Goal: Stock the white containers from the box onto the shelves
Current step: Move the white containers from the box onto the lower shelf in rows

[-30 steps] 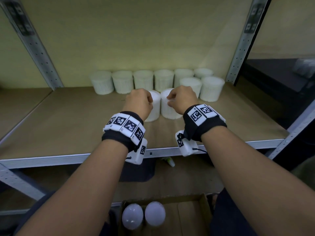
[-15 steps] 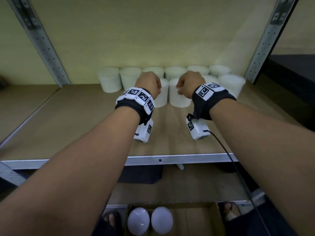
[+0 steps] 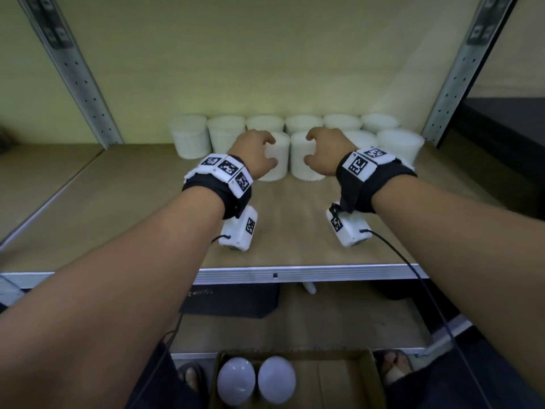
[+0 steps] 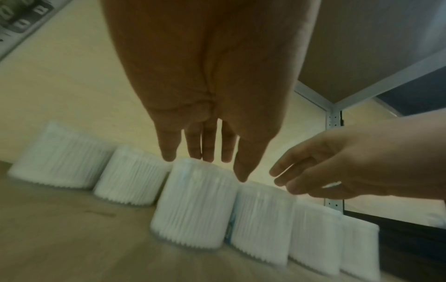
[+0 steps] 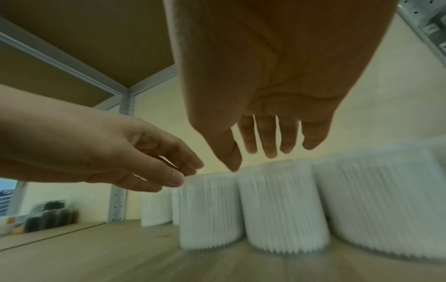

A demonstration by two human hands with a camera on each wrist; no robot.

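**Both hands open over two front containers on the shelf**

In the head view, the left hand (image 3: 256, 154) and the right hand (image 3: 326, 153) reached to the middle of the frame, over the wooden shelf (image 3: 141, 208). Each hand's grip was apart: fingers were spread and relaxed, curved loosely, holding nothing. The left wrist view showed the left fingertips (image 4: 169, 156) just above the top rim of the left front container (image 4: 193, 209), touching it or nearly so; blur kept me from telling which. The right wrist view showed the right fingers (image 5: 270, 150) hanging clear above the right front container (image 5: 282, 208).

These two containers stood upright side by side at the centre of the head view, the left front container (image 3: 275, 157) and the right front container (image 3: 303, 160) close together or touching. Behind them a back row of white containers (image 3: 265, 124) ran along the yellow wall (image 3: 265, 54), from centre left to centre right. Two further containers (image 3: 399, 144) stood in front of that row, right of centre.

At the bottom edge of the frame a cardboard box (image 3: 339, 379) lay open on the floor, with two white containers (image 3: 255, 379) at its left end, seen from above. Grey metal uprights (image 3: 76, 78) framed the shelf at upper left and upper right. A dark flat item (image 3: 233, 302) lay on the lower shelf (image 3: 324, 320), below centre.
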